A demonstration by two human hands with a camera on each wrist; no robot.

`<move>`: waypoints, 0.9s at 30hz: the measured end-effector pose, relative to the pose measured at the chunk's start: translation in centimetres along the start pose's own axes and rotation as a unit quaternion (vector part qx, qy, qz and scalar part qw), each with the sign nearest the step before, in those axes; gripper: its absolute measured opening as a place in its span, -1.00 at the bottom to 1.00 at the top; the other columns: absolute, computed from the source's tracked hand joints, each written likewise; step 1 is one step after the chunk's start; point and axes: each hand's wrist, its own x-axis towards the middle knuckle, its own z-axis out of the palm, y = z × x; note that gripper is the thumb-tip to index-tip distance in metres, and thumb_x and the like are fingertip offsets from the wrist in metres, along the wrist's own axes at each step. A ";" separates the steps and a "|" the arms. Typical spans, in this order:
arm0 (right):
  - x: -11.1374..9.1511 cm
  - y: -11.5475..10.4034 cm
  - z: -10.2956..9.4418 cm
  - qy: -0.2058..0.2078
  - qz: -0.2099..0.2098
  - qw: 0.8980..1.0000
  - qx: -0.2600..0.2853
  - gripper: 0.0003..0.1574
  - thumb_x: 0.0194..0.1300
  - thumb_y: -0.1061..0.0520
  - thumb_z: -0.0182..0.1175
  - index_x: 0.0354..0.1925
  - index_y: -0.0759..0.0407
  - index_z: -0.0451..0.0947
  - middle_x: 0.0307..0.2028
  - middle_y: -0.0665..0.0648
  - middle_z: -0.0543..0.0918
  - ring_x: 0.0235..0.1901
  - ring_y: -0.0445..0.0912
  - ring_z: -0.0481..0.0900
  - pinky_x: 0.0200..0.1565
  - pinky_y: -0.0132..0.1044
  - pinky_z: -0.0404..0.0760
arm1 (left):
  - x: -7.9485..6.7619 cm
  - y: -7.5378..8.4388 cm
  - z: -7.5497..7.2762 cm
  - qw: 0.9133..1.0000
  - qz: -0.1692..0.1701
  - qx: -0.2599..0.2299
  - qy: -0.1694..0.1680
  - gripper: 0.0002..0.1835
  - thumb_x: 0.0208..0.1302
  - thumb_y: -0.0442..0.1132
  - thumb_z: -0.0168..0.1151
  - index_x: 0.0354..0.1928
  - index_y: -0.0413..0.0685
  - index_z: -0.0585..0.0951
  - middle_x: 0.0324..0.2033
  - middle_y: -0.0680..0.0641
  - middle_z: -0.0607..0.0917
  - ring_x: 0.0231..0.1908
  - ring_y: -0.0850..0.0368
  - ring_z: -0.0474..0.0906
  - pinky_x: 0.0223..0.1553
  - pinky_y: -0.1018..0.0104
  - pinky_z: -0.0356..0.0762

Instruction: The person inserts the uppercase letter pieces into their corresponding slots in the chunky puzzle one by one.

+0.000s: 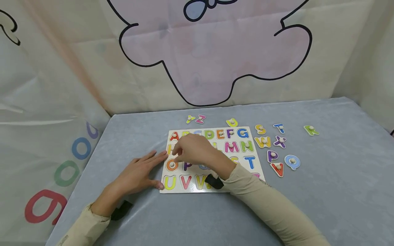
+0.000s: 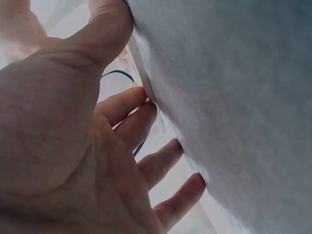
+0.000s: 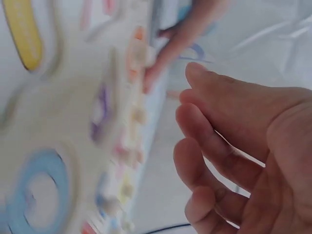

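A white alphabet puzzle board point(image 1: 178, 182) with coloured letters lies on the table. My left hand point(image 1: 138, 174) rests at its left edge, fingers straight, thumb near the lower left corner; the left wrist view has fingertips point(image 2: 139, 93) at the board's side. Over the middle rows hovers my right hand point(image 1: 195, 148), hiding several letters. Its thumb and loosely bent fingers point(image 3: 190, 161) hold nothing in the right wrist view. A knobbed orange O piece point(image 1: 171, 165) sits in the board just below its fingertips. The purple P slot point(image 1: 187, 166) beside it shows no knob.
Loose knobbed letters lie right of the board, among them a yellow W point(image 1: 262, 142), purple P point(image 1: 272, 156), blue Q point(image 1: 292, 162), red V point(image 1: 278, 169) and green R point(image 1: 311, 130). Behind it are a Y point(image 1: 190, 119), Z point(image 1: 200, 119) and U point(image 1: 232, 122). A printed curtain point(image 1: 141, 89) hangs behind.
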 end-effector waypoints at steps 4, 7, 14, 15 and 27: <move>-1.9 1.0 -1.7 0.009 0.000 1.000 0.008 -0.64 0.18 -0.08 0.44 -0.02 -0.15 0.75 -0.32 -0.21 0.73 -0.31 -0.24 0.55 -0.31 -0.30 0.49 | 0.1 0.1 0.1 1.000 -0.002 0.000 -0.001 0.12 -0.14 0.28 0.50 0.52 0.18 0.26 0.48 0.06 0.34 0.49 -0.15 0.19 0.22 -0.26 0.29; -3.6 2.4 -2.8 0.020 0.000 1.000 0.014 -0.65 0.17 -0.08 0.44 -0.04 -0.14 0.76 -0.34 -0.20 0.71 -0.31 -0.23 0.54 -0.29 -0.31 0.48 | 0.1 0.1 0.1 1.000 -0.010 -0.003 -0.008 0.14 -0.15 0.28 0.50 0.52 0.18 0.24 0.49 0.06 0.33 0.50 -0.15 0.17 0.23 -0.28 0.27; -8.0 7.0 -5.6 0.051 0.001 0.998 0.023 -0.70 0.21 -0.04 0.42 -0.06 -0.09 0.77 -0.34 -0.15 0.71 -0.40 -0.21 0.56 -0.31 -0.31 0.50 | 0.2 0.2 0.1 1.000 -0.008 0.001 -0.011 0.16 -0.15 0.27 0.51 0.53 0.17 0.21 0.50 0.05 0.31 0.51 -0.15 0.15 0.25 -0.26 0.27; -8.4 7.6 -6.0 0.053 0.005 0.998 0.023 -0.69 0.21 -0.04 0.42 -0.05 -0.10 0.77 -0.34 -0.14 0.71 -0.39 -0.21 0.55 -0.31 -0.31 0.50 | 0.2 0.2 0.1 1.000 -0.008 0.003 -0.010 0.16 -0.15 0.27 0.51 0.53 0.17 0.21 0.50 0.06 0.31 0.51 -0.15 0.15 0.25 -0.26 0.27; -10.5 12.5 -8.4 0.091 0.011 0.995 0.045 -0.69 0.25 -0.01 0.39 -0.01 -0.10 0.74 -0.30 -0.09 0.72 -0.34 -0.18 0.57 -0.36 -0.29 0.52 | 0.1 0.2 0.3 1.000 -0.008 0.002 -0.014 0.14 -0.14 0.25 0.51 0.53 0.17 0.23 0.51 0.06 0.29 0.51 -0.15 0.14 0.25 -0.26 0.27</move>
